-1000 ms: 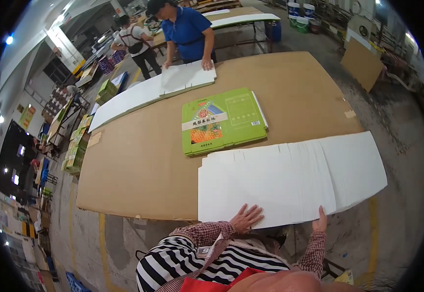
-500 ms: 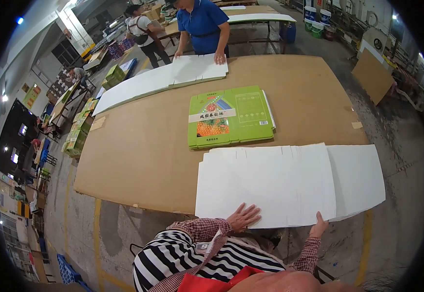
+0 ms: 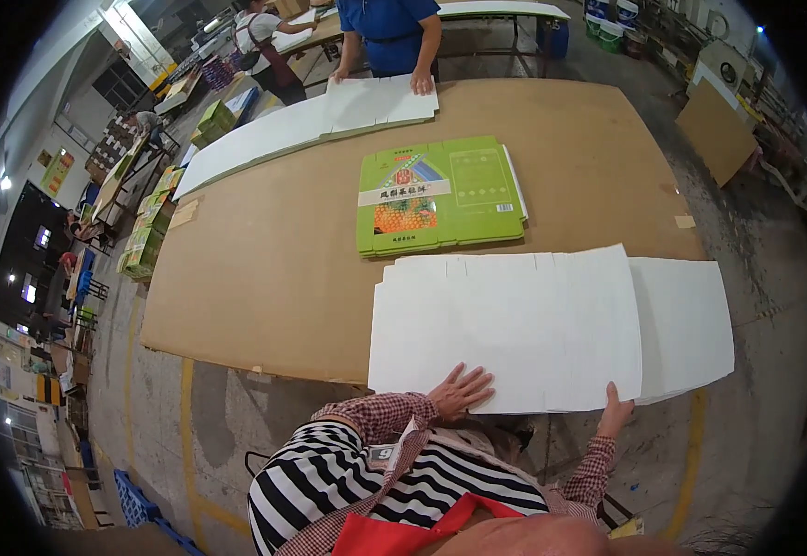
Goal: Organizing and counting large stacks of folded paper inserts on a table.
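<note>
Several flat white cardboard blanks (image 3: 505,324) lie stacked at the near right edge of the table, with slits along their far edge. My left hand (image 3: 460,393) rests flat on the top blank near its front edge, fingers spread. At the front right corner of the same blank, my right hand (image 3: 616,410) grips the edge, thumb on top and the other fingers hidden underneath. To the right, a lower part of the white stack (image 3: 681,324) sticks out from beneath. Just beyond lies a pile of green printed box blanks (image 3: 440,196) with a pineapple picture.
A large brown cardboard sheet (image 3: 255,278) covers the table. Across it, a co-worker in a blue shirt (image 3: 389,37) has both hands on a fanned row of white blanks (image 3: 301,130). Green bundles (image 3: 148,241) stand left of the table; a brown board (image 3: 717,130) leans at right.
The table and everything on it sit slightly higher in the picture, as the view has tilted. Both my hands keep their places on the white blank.
</note>
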The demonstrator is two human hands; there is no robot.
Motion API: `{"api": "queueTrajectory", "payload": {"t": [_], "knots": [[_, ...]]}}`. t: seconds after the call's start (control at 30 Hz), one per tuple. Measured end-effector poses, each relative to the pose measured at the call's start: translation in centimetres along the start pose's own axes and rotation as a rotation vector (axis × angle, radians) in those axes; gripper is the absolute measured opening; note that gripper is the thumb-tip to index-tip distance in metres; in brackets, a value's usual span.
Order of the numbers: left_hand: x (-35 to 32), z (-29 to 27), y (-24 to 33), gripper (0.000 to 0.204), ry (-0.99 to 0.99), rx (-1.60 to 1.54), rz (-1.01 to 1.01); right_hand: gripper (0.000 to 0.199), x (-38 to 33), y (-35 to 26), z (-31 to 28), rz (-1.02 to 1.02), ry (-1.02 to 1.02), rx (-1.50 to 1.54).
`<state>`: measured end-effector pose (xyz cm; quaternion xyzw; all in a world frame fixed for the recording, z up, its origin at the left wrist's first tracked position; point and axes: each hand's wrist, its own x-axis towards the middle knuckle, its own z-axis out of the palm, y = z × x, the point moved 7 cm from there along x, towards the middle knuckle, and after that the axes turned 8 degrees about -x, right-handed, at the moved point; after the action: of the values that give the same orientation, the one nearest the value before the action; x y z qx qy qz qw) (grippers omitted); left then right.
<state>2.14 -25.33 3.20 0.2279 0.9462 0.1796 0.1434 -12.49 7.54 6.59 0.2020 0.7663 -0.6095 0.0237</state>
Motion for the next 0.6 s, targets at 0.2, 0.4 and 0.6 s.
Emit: {"api": "queueTrajectory", "payload": {"t": [0.2,0.4,0.6], "knots": [[0.1,0.5,0.2,0.087,0.002,0.03,0.024,0.042,1.8,5.5,-1.6,-0.082,0.083,0.054],[-0.7,0.1,-0.1,0.092,0.033,0.067,0.012,0.038,-0.1,0.9,0.2,0.018,-0.021,0.264],[-0.6,0.1,-0.1,0.095,-0.007,0.026,0.016,0.036,0.6,2.8,-0.6,-0.172,0.073,-0.082]]}}
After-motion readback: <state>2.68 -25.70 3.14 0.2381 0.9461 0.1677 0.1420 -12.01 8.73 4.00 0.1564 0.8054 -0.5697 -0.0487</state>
